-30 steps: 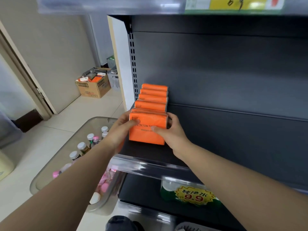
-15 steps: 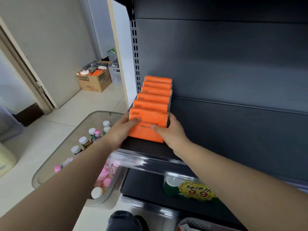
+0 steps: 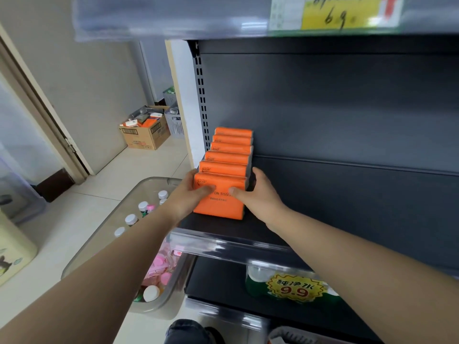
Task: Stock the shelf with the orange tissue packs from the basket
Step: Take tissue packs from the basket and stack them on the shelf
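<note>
Front tissue pack (image 3: 218, 202), upright on the shelf (image 3: 347, 207), closing a row (image 3: 232, 145) running back; its long axis lies crosswise between left hand (image 3: 188, 197) and right hand (image 3: 258, 197), which clasp its two ends, equally near.

Left hand (image 3: 187, 198) and right hand (image 3: 258, 196) gripped front orange tissue pack (image 3: 219, 203) upright on dark shelf (image 3: 347, 219), five packs (image 3: 229, 152) filed behind, touching
</note>
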Tool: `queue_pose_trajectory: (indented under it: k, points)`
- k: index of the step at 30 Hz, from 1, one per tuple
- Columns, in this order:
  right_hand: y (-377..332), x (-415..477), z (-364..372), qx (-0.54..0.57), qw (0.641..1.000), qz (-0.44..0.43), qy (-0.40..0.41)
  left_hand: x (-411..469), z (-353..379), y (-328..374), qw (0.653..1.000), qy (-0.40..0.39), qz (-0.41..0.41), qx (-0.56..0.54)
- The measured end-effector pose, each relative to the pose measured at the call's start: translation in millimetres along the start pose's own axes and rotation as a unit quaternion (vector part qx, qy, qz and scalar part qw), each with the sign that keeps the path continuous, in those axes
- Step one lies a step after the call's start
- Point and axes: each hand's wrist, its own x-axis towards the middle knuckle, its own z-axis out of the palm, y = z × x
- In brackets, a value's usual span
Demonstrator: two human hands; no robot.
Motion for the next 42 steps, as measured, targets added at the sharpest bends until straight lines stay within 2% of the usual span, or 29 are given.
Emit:
queue_pose_trajectory:
  k: [4,9,12,17,20,24,29,35,42]
  points:
    - [-4.9,-9.1,-18.6,-0.076,0.997,-0.019,0.002,-10.0,8.9,21.4,0.989,0.053,0.031,0.134]
    - [-5.1,-19.1,-41.0,-0.201,0.979,-0.046,0.009,-16.8,18.7,39.1,0.944,0.084,0.112,0.298]
    - [-5.2,-30.9,-61.3,-0.288,0.954,-0.081,0.034,-22.1,39.9,51.8,0.890,0.091,0.178,0.410]
    - [0.6,-56.9,-94.8,-0.417,0.901,-0.105,0.052,-43.1,82.9,71.2,0.794,0.119,0.205,0.559]
    - [7.6,-75.5,-115.4,-0.452,0.885,-0.094,0.054,-60.0,109.7,76.3,0.761,0.114,0.222,0.598]
    - [21.1,-101.6,-139.8,-0.499,0.861,-0.082,0.056,-82.2,144.3,69.9,0.738,0.098,0.237,0.624]
    - [43.2,-136.6,-161.5,-0.519,0.850,-0.066,0.057,-109.7,178.7,49.9,0.718,0.080,0.247,0.646]
    - [72.7,-176.1,-175.9,-0.524,0.849,-0.049,0.040,-143.7,210.7,18.6,0.721,0.045,0.254,0.643]
    - [114.7,-218.2,-177.5,-0.515,0.856,-0.046,-0.002,-178.9,237.9,-20.2,0.724,-0.025,0.226,0.651]
